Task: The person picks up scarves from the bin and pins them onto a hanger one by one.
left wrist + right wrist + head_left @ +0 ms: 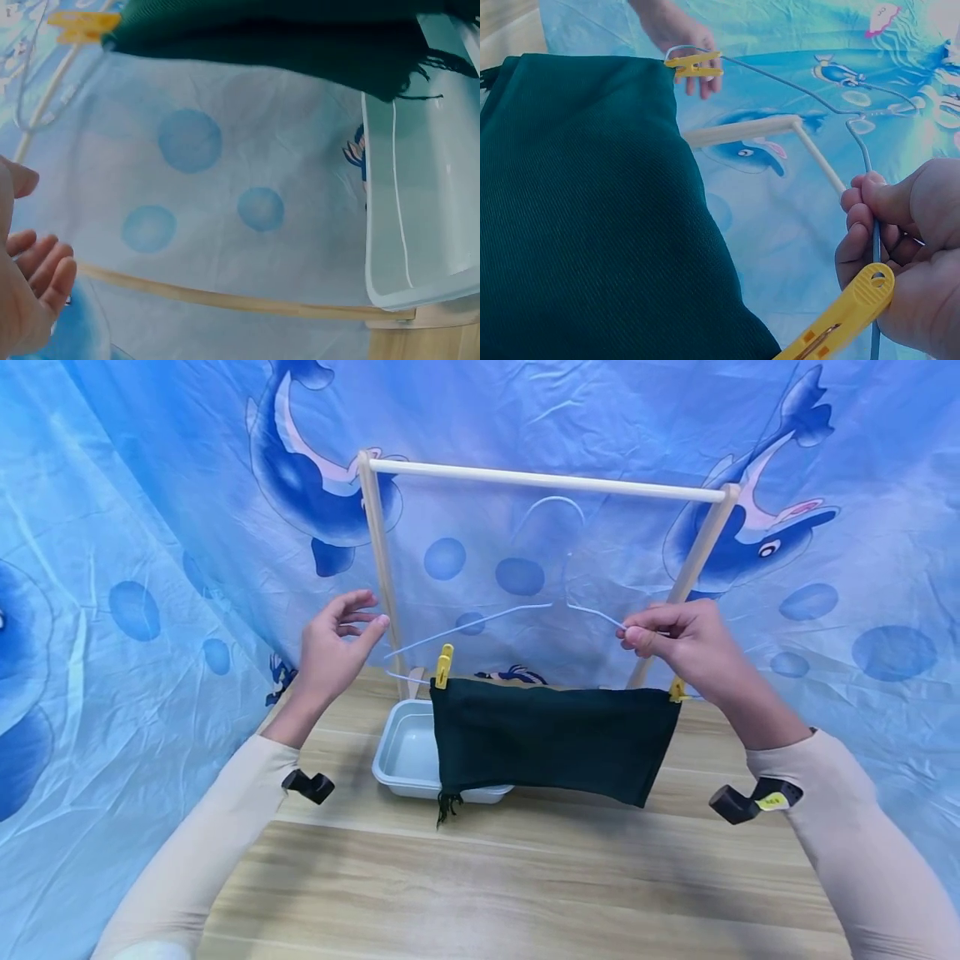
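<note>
My right hand pinches the right shoulder of a thin wire hanger and holds it up in front of the rack. From the hanger's lower bar hangs a dark green cloth with a fringed corner. A yellow clothespin clips its left end, and another clothespin clips the right end, close below my right fingers. My left hand is off the hanger's left end, its fingers relaxed with nothing in them. In the left wrist view, the left fingers are apart from the hanger.
A wooden rack with a white top rod stands behind the hanger. A pale plastic basin sits on the wooden table, partly behind the cloth. A blue dolphin-print curtain encloses the back and sides.
</note>
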### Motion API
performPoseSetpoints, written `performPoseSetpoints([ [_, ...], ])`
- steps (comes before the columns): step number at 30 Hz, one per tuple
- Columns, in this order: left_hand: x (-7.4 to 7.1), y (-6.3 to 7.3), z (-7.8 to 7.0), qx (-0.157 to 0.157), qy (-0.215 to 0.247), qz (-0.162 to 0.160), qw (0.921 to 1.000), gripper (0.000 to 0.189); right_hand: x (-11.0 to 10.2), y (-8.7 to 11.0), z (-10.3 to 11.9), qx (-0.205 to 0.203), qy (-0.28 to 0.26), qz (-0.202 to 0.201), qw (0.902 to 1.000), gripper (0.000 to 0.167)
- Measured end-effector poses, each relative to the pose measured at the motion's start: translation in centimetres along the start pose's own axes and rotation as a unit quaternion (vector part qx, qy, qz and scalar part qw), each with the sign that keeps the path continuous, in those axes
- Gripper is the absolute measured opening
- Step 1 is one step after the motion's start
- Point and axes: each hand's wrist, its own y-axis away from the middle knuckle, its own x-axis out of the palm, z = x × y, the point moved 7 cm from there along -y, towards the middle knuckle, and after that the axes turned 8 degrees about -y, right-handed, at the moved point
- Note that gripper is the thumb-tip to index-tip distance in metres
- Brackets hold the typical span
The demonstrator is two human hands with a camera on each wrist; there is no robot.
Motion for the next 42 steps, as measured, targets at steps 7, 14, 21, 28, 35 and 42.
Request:
performPoseSetpoints([
  [7,1.7,-1.1,3.0,-0.046,-0.007,0.009,0.9989,0.061,-1.6,1.0,0.2,0.021,0.010,-0.020,0.9995,0.017],
  [14,3.5,-1.6,5.6,-0.069,-0.010,0.009,0.9975,0.072,-3.5,1.7,0.7,0.060,0.039,-0.065,0.9953,0.022],
  [21,4.8,-2.0,7.4,-0.098,0.005,0.003,0.9952,0.071,-4.9,2.1,1.0,0.078,0.061,-0.090,0.9911,0.025],
  [28,5.4,-2.3,7.8,-0.102,0.005,-0.016,0.9946,0.059,-6.2,1.9,1.0,0.105,0.055,-0.103,0.9876,0.027],
  [35,5.7,-2.9,8.1,-0.115,0.002,-0.033,0.9928,0.053,-7.6,0.8,1.1,0.121,0.054,-0.126,0.9832,0.028],
  [42,5.9,-3.2,8.3,-0.105,0.000,-0.052,0.9931,0.045,-8.1,-0.7,0.6,0.133,0.050,-0.138,0.9802,0.034],
])
